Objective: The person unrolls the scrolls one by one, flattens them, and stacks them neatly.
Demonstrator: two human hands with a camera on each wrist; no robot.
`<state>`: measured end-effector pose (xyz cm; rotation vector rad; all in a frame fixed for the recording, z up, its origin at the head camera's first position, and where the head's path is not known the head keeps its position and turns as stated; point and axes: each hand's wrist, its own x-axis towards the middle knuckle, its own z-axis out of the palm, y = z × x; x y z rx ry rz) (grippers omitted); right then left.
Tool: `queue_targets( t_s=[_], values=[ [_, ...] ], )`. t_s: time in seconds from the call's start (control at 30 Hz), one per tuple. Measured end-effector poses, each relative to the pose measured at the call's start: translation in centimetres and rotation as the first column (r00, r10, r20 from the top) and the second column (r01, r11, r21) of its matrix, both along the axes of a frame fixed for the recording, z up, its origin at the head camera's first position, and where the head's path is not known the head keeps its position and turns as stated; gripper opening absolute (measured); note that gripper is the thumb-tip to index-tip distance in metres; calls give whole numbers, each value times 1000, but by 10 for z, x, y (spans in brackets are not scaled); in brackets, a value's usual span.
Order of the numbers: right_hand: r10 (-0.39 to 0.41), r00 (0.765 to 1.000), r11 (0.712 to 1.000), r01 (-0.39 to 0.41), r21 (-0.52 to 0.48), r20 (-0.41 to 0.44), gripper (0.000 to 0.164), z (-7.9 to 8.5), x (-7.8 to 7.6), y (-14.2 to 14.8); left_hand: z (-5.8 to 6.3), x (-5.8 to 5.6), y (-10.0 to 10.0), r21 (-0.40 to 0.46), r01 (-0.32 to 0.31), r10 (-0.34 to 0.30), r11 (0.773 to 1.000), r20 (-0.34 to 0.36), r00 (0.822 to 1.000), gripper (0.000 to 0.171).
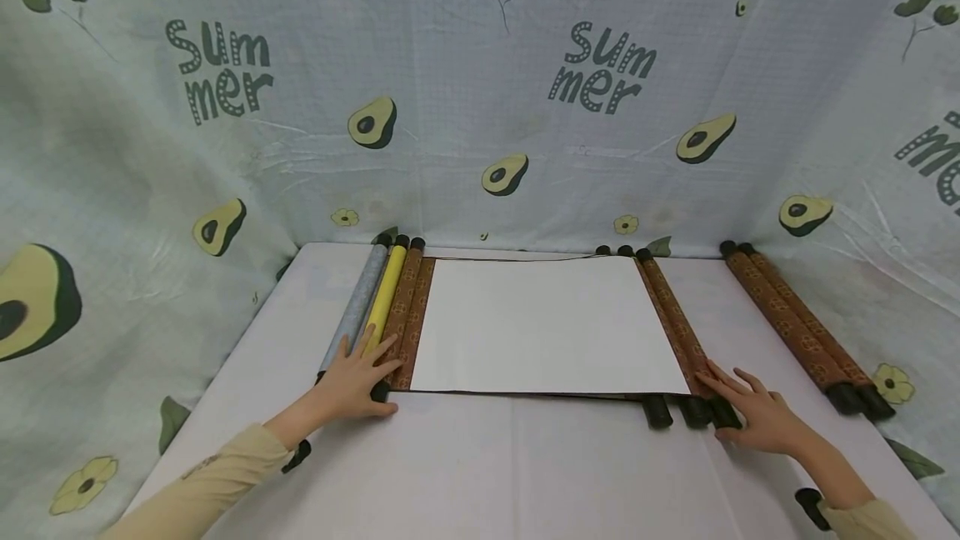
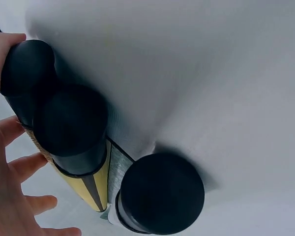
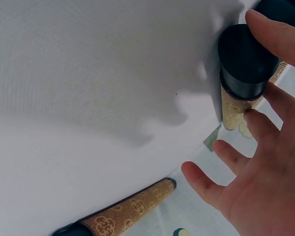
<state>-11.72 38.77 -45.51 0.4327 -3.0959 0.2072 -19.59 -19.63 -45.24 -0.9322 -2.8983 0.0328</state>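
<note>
A blank white scroll sheet (image 1: 547, 325) with brown patterned borders lies unrolled across the table. Along its left side run a brown patterned roller (image 1: 401, 303), a yellow roll (image 1: 387, 292) and a grey-blue roll (image 1: 354, 311). My left hand (image 1: 354, 383) rests with spread fingers on the near ends of the yellow and brown rolls; its thumb lies by a black end cap (image 2: 29, 66). At the right border is another brown roller (image 1: 670, 302). My right hand (image 1: 761, 417) touches its near end with fingers spread, the thumb beside a black cap (image 3: 248, 54).
Two brown patterned rolls (image 1: 783, 319) lie together near the table's right edge. More black end caps (image 1: 657, 413) stick out under the sheet's near right corner. A black cap (image 1: 812, 508) shows by the right forearm. A printed cloth (image 1: 465, 65) hangs behind the table.
</note>
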Motion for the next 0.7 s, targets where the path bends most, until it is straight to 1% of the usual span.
queue_targets(
  t_s=[0.17, 0.37, 0.57, 0.7],
  values=[
    [-10, 1000, 1000, 10, 3, 6, 86, 1, -3, -1, 1, -6, -1, 10, 13, -12, 1000, -21, 1000, 65],
    [-19, 1000, 1000, 19, 4, 14, 87, 2, -4, -3, 2, -8, -1, 9, 9, -8, 1000, -37, 999, 65],
    [-25, 999, 1000, 25, 11, 21, 85, 1, -4, -3, 2, -4, 1, -3, 3, -3, 1000, -51, 999, 65],
    [-22, 999, 1000, 22, -2, 40, 78, 3, -5, -2, 3, 0, 2, -7, -1, 1, 1000, -55, 998, 63]
  ],
)
